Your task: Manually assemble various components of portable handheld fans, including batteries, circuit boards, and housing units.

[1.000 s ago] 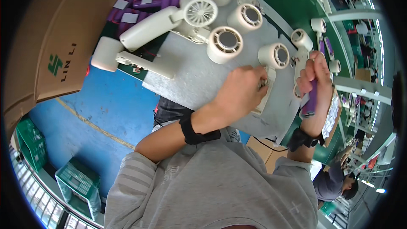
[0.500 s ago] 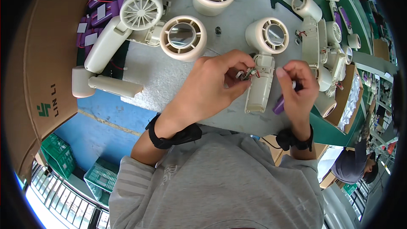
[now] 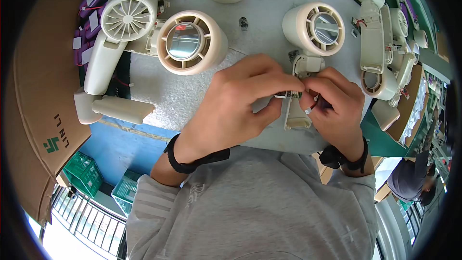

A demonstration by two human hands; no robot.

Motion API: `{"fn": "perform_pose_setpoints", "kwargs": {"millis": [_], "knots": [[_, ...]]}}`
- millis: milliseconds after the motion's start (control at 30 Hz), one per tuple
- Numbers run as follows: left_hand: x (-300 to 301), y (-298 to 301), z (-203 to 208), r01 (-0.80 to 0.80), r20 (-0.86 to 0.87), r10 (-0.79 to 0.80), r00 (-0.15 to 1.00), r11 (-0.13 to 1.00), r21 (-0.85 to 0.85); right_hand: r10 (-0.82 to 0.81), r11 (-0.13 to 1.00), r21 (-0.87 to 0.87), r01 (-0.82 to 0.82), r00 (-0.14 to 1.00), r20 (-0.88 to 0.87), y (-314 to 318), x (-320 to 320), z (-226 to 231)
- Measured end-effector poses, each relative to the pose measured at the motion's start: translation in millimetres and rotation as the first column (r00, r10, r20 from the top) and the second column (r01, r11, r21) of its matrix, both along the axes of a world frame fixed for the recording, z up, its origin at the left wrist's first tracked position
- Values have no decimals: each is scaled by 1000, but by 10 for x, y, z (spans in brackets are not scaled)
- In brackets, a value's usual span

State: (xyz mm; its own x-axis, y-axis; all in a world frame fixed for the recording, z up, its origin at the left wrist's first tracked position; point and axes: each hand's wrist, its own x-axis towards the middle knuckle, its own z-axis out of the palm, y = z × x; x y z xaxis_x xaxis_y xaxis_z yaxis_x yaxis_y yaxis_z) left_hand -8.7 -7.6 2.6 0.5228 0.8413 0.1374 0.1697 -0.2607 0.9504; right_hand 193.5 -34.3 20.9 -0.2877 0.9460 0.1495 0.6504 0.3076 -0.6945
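My left hand (image 3: 240,98) pinches a small green circuit board (image 3: 292,95) between thumb and fingers. My right hand (image 3: 337,106) meets it there, thumb and fingertips closed at the board's right end. Something dark (image 3: 324,102) shows inside the curled right fingers, with a small white piece (image 3: 308,110) beside them; my fingers hide what these are. Beneath both hands lies the opened cream handle (image 3: 297,121) of a handheld fan, mostly covered. Its round head (image 3: 315,29) points away from me and has a shiny disc in the middle.
More cream fans (image 3: 192,43) stand on the grey mat (image 3: 260,38). Purple battery packs (image 3: 91,24) are piled at the left, near a tall cardboard box (image 3: 43,82). Open fan bodies (image 3: 378,33) crowd the right side. A co-worker (image 3: 409,180) is at the far right.
My right hand has come left and closed against the circuit board in my left hand. The purple piece that stuck out below my right hand no longer shows. The view has shifted slightly.
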Motion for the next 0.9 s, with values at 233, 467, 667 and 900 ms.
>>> {"fn": "perform_pose_setpoints", "kwargs": {"millis": [233,467,667,900], "knots": [[54,-112,-107,-152,-14,157,988,974,167,43,997,51,-49,993,111,1,-36,-4],[167,-86,38,-126,39,124,992,989,72,69,995,59,-77,988,141,5,-25,8],[137,-57,-45,-124,142,135,981,989,-81,100,995,-21,-101,994,-37,16,72,21],[123,-23,-48,-84,104,85,991,996,-18,201,978,-42,-204,977,-67,69,299,105]]}}
